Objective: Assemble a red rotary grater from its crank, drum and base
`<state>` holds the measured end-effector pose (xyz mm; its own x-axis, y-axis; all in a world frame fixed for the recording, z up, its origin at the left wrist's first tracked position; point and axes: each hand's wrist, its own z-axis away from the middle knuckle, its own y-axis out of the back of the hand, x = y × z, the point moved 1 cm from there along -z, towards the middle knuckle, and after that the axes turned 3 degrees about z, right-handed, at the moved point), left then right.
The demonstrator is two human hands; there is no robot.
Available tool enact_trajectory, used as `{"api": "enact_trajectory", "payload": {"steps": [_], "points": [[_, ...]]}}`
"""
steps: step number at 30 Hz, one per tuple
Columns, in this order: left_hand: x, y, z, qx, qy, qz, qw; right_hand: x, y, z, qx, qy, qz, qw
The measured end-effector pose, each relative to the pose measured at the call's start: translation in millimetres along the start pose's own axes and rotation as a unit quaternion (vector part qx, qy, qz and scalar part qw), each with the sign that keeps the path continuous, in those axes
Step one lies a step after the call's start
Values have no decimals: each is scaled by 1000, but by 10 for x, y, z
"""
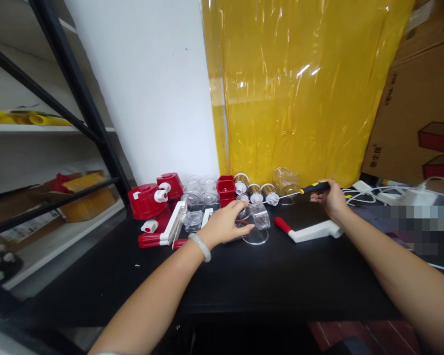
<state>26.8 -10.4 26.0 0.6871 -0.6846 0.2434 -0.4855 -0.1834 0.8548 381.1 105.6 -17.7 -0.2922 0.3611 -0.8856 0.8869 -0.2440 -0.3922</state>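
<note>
My right hand grips the end of a screwdriver with a black and yellow handle. Its thin metal shaft points left, with the tip close to the fingertips of my left hand. That left hand, with a pale bangle at the wrist, has its thumb and fingers apart beside a clear plastic part on a round base. Whether it touches the part I cannot tell. Below my right hand lies a white crank handle with a red grip.
Red housings, clear cups, red square pieces and metal drums stand along the back of the black table. More white crank handles lie at left. White cables and a cardboard box are at right.
</note>
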Motion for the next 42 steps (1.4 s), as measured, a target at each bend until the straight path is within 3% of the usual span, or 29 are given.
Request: {"api": "enact_trajectory", "payload": {"steps": [6, 14, 20, 23, 26, 33, 37, 42], "points": [[-2, 5, -1, -3, 1, -1, 1000, -56, -13, 50, -10, 8, 7, 1000], [7, 6, -7, 2, -2, -2, 1000, -42, -47, 20, 27, 2, -4, 1000], [5, 2, -9, 0, -2, 0, 1000, -14, -27, 9, 36, 66, 36, 997], [-3, -2, -9, -1, -6, -4, 1000, -27, -9, 25, 38, 50, 50, 997], [-10, -7, -7, 0, -10, -3, 1000, -65, -14, 52, 16, 16, 13, 1000], [-6, -1, -3, -3, -8, -8, 1000, -116, -111, 85, -12, 14, -104, 994], [6, 7, 0, -6, -9, -8, 1000, -113, -172, 53, 27, 5, -132, 991], [31, 9, 2, -13, -17, -9, 1000, -114, -363, -20, 136, -39, -160, 977]]}}
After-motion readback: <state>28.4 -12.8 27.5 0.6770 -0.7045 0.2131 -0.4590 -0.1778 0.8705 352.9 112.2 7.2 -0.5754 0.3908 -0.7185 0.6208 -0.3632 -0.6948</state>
